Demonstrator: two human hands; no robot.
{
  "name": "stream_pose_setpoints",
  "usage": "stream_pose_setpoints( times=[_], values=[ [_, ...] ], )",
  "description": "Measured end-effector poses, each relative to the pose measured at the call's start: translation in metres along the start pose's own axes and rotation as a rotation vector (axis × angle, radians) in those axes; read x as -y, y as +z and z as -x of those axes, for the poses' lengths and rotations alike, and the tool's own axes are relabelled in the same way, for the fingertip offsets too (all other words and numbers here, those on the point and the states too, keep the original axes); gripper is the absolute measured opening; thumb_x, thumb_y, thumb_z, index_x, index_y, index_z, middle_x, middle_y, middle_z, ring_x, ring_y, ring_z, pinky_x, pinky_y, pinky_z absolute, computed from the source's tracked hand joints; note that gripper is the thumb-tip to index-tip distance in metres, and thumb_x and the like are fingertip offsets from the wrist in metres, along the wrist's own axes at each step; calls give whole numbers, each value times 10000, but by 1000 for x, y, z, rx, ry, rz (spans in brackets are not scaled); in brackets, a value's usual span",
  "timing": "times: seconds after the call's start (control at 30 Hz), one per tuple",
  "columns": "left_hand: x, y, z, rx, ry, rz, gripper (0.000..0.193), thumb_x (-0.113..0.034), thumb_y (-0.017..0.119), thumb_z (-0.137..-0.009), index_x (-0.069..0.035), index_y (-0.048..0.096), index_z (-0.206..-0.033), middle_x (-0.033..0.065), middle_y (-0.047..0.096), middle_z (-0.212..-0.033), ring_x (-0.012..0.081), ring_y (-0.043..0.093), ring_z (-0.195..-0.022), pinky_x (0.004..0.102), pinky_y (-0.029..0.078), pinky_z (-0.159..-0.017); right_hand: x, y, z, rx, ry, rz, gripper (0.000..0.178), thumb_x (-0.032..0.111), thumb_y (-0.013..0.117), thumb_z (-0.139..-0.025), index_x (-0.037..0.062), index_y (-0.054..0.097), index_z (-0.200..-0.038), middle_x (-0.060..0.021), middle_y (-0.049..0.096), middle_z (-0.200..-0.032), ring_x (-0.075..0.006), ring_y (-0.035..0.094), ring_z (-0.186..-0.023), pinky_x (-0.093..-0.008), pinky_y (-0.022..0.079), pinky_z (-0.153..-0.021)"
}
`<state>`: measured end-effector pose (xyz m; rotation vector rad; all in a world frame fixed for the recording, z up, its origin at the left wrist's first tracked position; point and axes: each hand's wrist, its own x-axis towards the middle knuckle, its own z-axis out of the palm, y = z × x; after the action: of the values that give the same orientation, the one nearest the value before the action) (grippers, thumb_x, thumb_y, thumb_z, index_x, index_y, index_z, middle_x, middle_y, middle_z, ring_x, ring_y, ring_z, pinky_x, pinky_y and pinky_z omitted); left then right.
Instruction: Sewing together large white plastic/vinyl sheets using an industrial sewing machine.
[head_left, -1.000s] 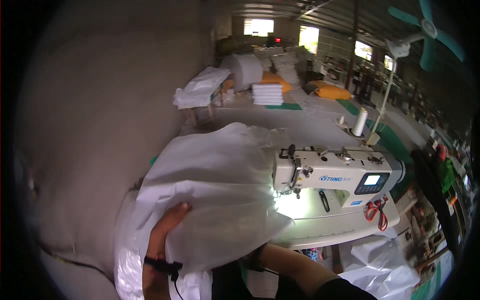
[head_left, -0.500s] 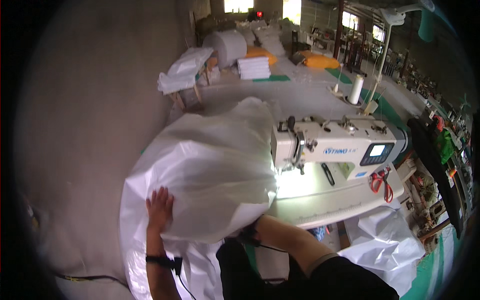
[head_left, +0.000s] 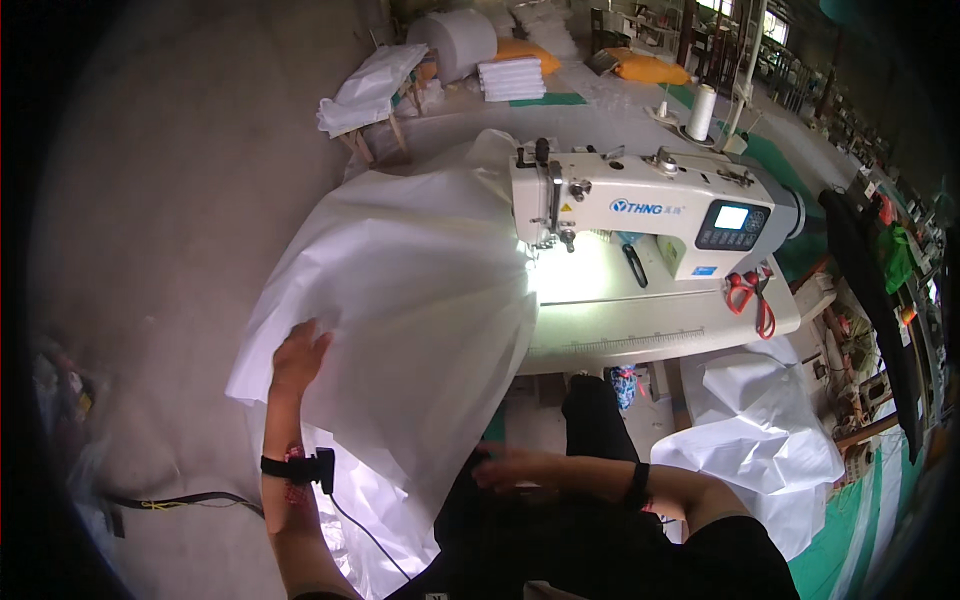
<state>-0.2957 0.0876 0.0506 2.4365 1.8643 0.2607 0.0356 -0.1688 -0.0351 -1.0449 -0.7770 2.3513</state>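
Observation:
A large white plastic-like sheet [head_left: 400,270] spreads from the sewing machine [head_left: 640,205] down to the left, its far right edge by the lit needle area. My left hand [head_left: 299,358] is on the left part of the sheet, fingers bent and closed on a bit of it, the fingertips partly hidden. My right hand [head_left: 512,468] is off the sheet, in front of my dark clothing below the machine bed. Motion smears its fingers, and I see nothing clearly in it.
On the machine bed lie red-handled scissors [head_left: 750,303] and a small black tool [head_left: 634,265]. A thread cone [head_left: 701,113] stands behind the machine. More crumpled white sheet [head_left: 750,420] hangs at right. Folded white stacks [head_left: 511,80] and an orange sack [head_left: 648,67] lie farther back.
My right hand has come away from under the sheet's near edge, toward my body. My left hand has gone from flat to bent on the sheet. The head view has tilted down.

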Motion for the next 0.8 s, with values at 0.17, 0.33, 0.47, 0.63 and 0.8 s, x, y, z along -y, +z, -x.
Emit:
stream_pose_setpoints(
  times=[0.17,0.33,0.47,0.63,0.8],
  values=[
    [-17,63,-35,239,284,-165,604,-545,406,-877,-177,405,-1356,133,374,-1406,339,333,-1298,419,291,-1054,39,33,-23,-159,-266,-78,582,302,616,-846,37,374,-1304,-138,534,-1171,-269,528,-1110,-394,457,-911],
    [-38,62,-63,190,-133,-65,631,-599,392,-845,-298,333,-1396,88,242,-1488,356,186,-1367,567,188,-1063,24,21,-13,8,-285,-58,393,191,551,-880,8,477,-1220,-132,571,-1125,-239,591,-998,-369,490,-864],
    [-58,47,-60,187,-181,-38,630,-603,376,-849,-308,320,-1403,60,159,-1516,341,119,-1388,630,158,-1038,-26,-36,24,367,-66,299,332,114,490,-915,0,486,-1228,-145,603,-1134,-207,608,-979,-311,494,-856],
    [-80,20,-51,198,-144,-146,597,-582,429,-843,-248,431,-1338,92,316,-1449,340,296,-1325,562,297,-1007,-43,-54,53,26,60,177,367,184,501,-928,20,462,-1254,-142,600,-1137,-229,602,-1008,-322,504,-837],
    [-162,-21,19,127,51,181,541,-528,539,-816,-62,588,-1086,173,631,-1014,376,593,-944,438,470,-814,27,-5,60,-600,-322,352,552,446,507,-901,26,445,-1253,-196,545,-1139,-292,580,-1010,-440,472,-863]
  ],
)
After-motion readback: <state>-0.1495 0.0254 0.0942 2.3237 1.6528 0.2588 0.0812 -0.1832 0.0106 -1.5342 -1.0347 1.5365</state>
